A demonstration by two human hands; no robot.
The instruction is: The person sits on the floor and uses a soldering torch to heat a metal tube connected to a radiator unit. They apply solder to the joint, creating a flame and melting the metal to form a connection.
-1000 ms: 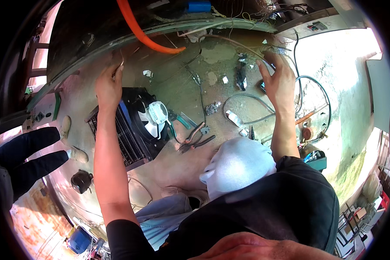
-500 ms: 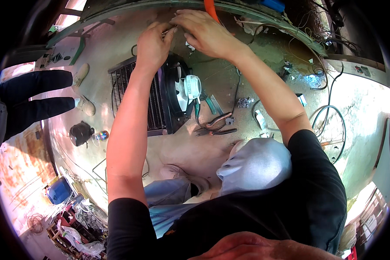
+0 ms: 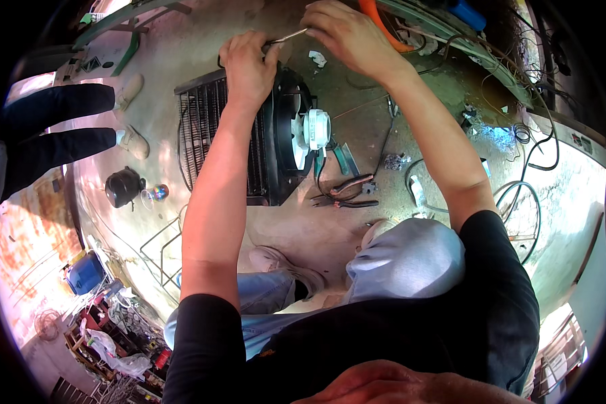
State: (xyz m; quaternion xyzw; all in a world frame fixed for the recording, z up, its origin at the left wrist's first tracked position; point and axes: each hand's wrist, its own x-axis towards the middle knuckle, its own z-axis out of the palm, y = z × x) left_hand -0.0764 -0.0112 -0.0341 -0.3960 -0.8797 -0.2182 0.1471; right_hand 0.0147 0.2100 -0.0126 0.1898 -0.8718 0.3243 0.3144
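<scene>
A thin metal tube (image 3: 291, 36) runs between my two hands at the far side of a black finned condenser unit (image 3: 198, 124). My left hand (image 3: 249, 67) is closed around one end of it, just beyond the condenser's far edge. The fingers of my right hand (image 3: 350, 34) pinch the other end, farther to the right. A fan with pale blades and a white motor (image 3: 316, 129) is fixed to the condenser's right side. Beside it on the floor lie pliers with reddish-brown handles (image 3: 350, 185) and another dark-handled tool (image 3: 357, 203).
A person in dark trousers (image 3: 60, 145) stands at the left. Near them sits a round black compressor (image 3: 124, 187). An orange hose (image 3: 384, 30) and a metal frame edge (image 3: 444, 50) lie at the far right. Black cable (image 3: 535, 215) loops along the right side.
My hands have drawn apart, and the thin metal tube now shows between them. The whole view has shifted slightly, with the orange hose appearing farther right.
</scene>
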